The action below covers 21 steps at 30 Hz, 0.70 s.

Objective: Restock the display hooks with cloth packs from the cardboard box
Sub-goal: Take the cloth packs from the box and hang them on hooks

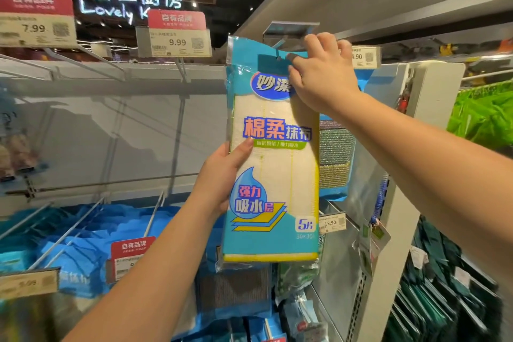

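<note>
Hanging is the step in hand. From the left, two price tags read 7.99 [34, 28] and 9.99 [177, 42] over bare hooks. The left hand [224, 175] grips the lower left edge of one cloth pack [273, 153], thumb across its front. The right hand [322, 75] pinches the pack's top right corner beside the hang hole, at the tip of a display hook [279, 43]. Next, I judge, the hole must be lined up with that tip and pushed on. No cardboard box shows.
</note>
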Tool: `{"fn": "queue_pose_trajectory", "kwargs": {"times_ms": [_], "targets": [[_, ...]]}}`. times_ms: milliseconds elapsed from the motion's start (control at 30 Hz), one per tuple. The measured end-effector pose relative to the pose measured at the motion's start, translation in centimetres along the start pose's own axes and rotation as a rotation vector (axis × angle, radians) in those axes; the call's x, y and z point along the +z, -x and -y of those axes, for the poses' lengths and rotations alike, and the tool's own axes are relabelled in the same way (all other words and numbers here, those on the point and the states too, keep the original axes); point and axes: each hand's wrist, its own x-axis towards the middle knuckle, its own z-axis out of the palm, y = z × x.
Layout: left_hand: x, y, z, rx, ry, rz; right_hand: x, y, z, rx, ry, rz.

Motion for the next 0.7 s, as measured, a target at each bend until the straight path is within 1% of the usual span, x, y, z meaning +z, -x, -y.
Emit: {"fn": "queue_pose_trajectory", "kwargs": {"times_ms": [167,267,300,367,467,533,700], "targets": [[-0.3,-2.0,0.4,-0.029,0.033,-0.036,0.0,1.0,1.2,0.063,-0.070,0.069],[-0.5,-3.8,0.7,-0.045,0.046,-0.058,0.9,4.0,2.4,0.136,-0.241,0.112],[-0.5,-4.3,0.7,-0.043,0.053,-0.065,1.2,5.3,2.9,0.174,-0.323,0.140],[-0.6,-5.2,0.7,-0.036,0.048,-0.090,2.2,8.2,4.2,0.285,-0.494,0.247],[-0.5,-6.5,0.8,-0.032,0.041,-0.119,4.1,11.8,6.1,0.396,-0.637,0.392],[-0.6,-7.2,0.9,-0.032,0.021,-0.141,5.4,12.6,6.8,0.424,-0.680,0.414],[-1.5,-8.6,1.5,-0.017,-0.059,-0.211,8.5,11.3,8.0,0.445,-0.671,0.452]]}}
